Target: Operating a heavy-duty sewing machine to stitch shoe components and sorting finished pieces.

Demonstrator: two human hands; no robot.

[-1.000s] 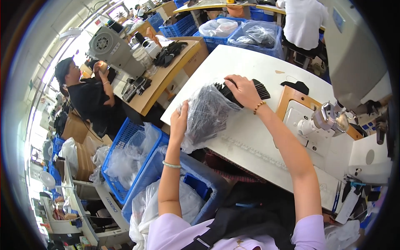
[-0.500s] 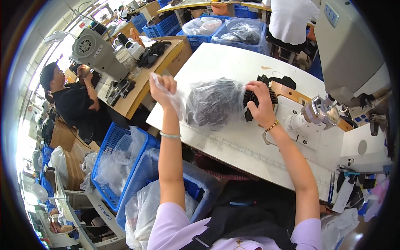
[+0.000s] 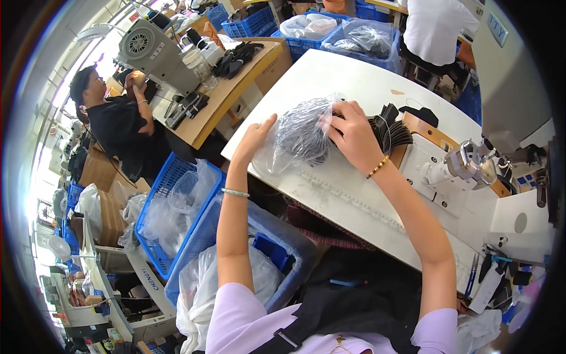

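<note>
A clear plastic bag [image 3: 303, 133] with dark grey pieces bundled inside lies on the white sewing table [image 3: 348, 79]. My right hand [image 3: 354, 135] reaches over its right end, fingers bent and pinching the plastic. At the bag's left end is my left hand [image 3: 253, 141], its thumb stretched upward against the loose film; the other fingers are hidden, so I cannot tell whether they grip it. A fanned stack of black strips [image 3: 390, 127] rests just right of my right hand, beside the sewing machine [image 3: 457, 168].
Below left stand a blue basket [image 3: 154, 236] of clear bags and a lined blue bin [image 3: 298, 251]. A ruler strip [image 3: 354, 203] runs along the table's near edge. Another person [image 3: 115, 121] sits at a machine on the left; a person in white [image 3: 433, 29] is behind.
My left hand has come down from holding the raised film to the bag's left side. My right hand has moved left onto the bag, and the bag has bunched up.
</note>
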